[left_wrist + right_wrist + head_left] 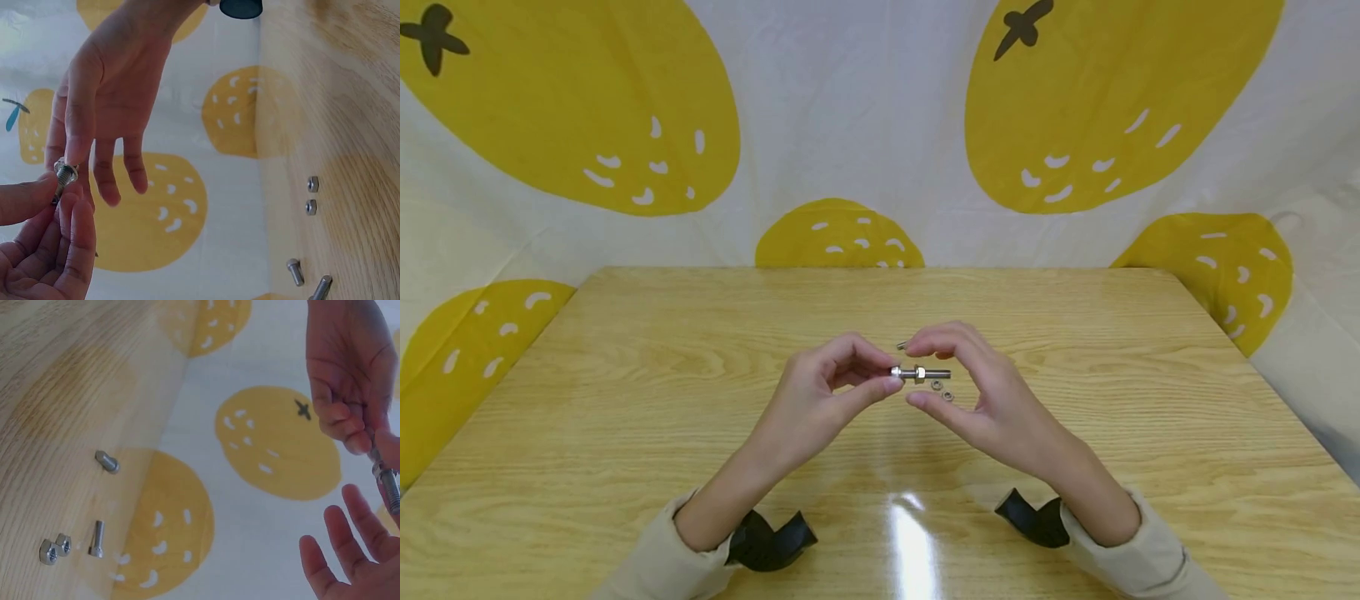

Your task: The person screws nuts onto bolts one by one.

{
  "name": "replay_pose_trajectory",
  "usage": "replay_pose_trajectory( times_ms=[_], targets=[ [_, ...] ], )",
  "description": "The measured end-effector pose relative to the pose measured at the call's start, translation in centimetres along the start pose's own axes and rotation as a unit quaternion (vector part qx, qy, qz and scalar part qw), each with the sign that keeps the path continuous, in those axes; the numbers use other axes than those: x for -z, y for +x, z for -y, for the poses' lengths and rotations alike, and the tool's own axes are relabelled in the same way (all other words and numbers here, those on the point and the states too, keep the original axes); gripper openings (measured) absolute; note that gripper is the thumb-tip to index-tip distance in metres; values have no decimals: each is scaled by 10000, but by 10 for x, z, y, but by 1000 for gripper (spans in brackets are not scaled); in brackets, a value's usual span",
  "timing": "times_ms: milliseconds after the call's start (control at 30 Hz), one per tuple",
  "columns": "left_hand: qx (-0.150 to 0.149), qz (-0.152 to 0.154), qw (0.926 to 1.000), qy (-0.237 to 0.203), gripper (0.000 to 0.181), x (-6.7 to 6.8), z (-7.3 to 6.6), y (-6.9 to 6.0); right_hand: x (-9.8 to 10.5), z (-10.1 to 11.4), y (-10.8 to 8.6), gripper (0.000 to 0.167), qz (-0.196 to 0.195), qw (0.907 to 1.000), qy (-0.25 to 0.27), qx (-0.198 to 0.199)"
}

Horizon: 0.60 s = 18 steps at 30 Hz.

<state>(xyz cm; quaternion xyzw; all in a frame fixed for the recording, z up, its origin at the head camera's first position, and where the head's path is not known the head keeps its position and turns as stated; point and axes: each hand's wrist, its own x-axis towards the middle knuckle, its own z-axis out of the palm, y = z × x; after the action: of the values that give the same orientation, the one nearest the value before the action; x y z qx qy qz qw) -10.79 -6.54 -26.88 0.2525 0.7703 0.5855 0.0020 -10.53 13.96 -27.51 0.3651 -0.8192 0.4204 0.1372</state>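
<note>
Between thumb and index finger, my left hand (pixel 820 387) pinches a silver bolt (pixel 940 374) at its head end, its shank pointing right. A hex nut (pixel 920 375) sits partway along that shank. My right hand (pixel 1000 396) is held around the free end, thumb and fingers bent but apart, with a gap to the bolt in the head view. In the right wrist view, the threaded bolt (pixel 390 490) shows at the right edge, above the spread fingers (pixel 344 534) of the right hand. Fingers hide part of the bolt's head.
On the wooden table (pixel 700 333) lie two loose hex nuts (pixel 48 551) close together. Two loose bolts, one short bolt (pixel 107 461) and another bolt (pixel 97 539), lie near them. A white cloth (pixel 850 108) with yellow fruit prints hangs behind the table.
</note>
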Motion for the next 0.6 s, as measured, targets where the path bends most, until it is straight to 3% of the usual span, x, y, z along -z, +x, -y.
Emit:
replay_pose_trajectory(
  times_ms=[167,267,400,600],
  targets=[
    [-6,11,10000,-25,11,0,0,-1,-2,-2,0,24,-215,9989,-19,416],
    [-8,-1,10000,-22,11,0,0,-1,-3,-4,0,19,-273,9985,-39,464],
    [-34,11,10000,-86,11,1,0,-1,-3,-4,-1,7,-207,9997,-110,119],
    [-58,16,9999,-91,11,0,0,0,0,-2,-2,12,-13,9991,-52,-421]
  ],
)
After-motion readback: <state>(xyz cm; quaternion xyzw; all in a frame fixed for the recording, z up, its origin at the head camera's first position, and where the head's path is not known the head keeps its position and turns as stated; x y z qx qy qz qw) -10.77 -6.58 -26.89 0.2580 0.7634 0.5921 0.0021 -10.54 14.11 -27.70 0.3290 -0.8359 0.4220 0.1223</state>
